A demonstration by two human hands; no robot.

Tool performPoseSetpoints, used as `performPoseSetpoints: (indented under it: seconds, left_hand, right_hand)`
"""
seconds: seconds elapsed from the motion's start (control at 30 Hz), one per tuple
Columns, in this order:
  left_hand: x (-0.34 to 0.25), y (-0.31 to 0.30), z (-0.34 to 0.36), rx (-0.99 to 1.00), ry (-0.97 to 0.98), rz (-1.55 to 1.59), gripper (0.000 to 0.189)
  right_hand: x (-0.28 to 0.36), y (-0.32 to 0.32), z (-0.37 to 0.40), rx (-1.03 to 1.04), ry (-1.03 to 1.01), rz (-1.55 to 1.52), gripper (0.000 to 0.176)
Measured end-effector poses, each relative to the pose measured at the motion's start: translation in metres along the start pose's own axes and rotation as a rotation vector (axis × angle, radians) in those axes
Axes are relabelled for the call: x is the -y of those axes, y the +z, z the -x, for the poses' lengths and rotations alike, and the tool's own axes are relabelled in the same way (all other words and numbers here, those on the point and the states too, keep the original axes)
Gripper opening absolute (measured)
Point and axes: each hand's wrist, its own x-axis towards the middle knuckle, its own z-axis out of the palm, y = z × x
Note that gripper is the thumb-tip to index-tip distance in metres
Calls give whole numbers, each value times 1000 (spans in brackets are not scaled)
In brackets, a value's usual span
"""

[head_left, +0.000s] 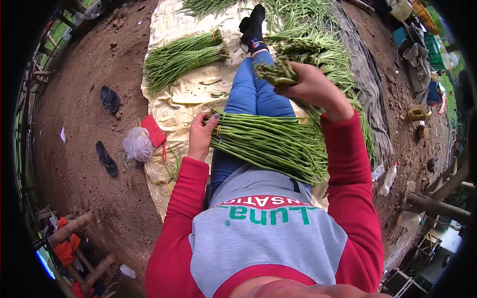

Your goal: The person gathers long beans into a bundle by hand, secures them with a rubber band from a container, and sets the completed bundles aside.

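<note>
A thick bundle of long green beans [271, 141] lies across my lap, with bands near its left end. My left hand [202, 131] grips that end, thumb on top. Above my right thigh, my right hand [315, 87] is closed around a smaller bunch of long beans [276, 72]. The ends of this bunch stick out to the left of my fist; part of it is hidden behind my hand and sleeve. More loose long beans [323, 54] are heaped beside my right leg.
Two tied bean bundles [186, 58] rest on the pale sheet [186, 102] at upper left. A red wallet-like case [154, 131] and a clear plastic bag [137, 144] sit at its left edge. Black slippers [109, 99] lie on the dirt. A grey cloth [370, 94] borders the heap.
</note>
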Motion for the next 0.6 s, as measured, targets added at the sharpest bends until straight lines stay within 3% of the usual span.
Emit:
performPoseSetpoints:
  seconds: [0.07,0.1,0.17,0.2,0.27,0.3,0.37,0.4,0.43,0.5,0.53,0.57,0.6]
  left_hand:
    - [16,-7,-14,10,29,3,24]
    - [33,-20,-23,-57,5,-112,24]
    - [70,-52,-30,-60,-285,15,35]
    - [64,-55,-20,-93,-289,29,35]
    - [55,-59,2,-41,-216,175,66]
    - [59,-68,12,-49,-223,183,66]
    - [69,-90,30,191,-132,-108,101]
    - [73,-95,37,356,-248,-229,116]
    - [80,-94,38,349,-250,-219,116]
    - [80,-81,47,563,-290,-424,114]
    - [93,-80,45,495,-227,-443,95]
    - [80,-76,39,489,-227,-444,95]
    - [56,-68,28,609,-313,-521,82]
  right_hand:
    - [-16,98,-69,204,-43,166,52]
    - [-46,154,-96,264,-92,418,55]
    - [-35,171,-106,331,-36,466,58]
    - [-33,179,-109,371,46,508,60]
    - [-38,180,-116,405,34,489,60]
    - [-33,174,-115,404,33,473,60]
    - [-28,163,-119,423,69,476,59]
    - [-30,163,-124,450,114,456,58]
    - [-32,166,-128,480,160,433,58]
    - [-42,179,-135,488,144,487,60]
    - [-46,186,-139,475,122,535,61]
    - [-47,190,-139,478,117,535,61]
    - [-47,191,-138,483,83,551,64]
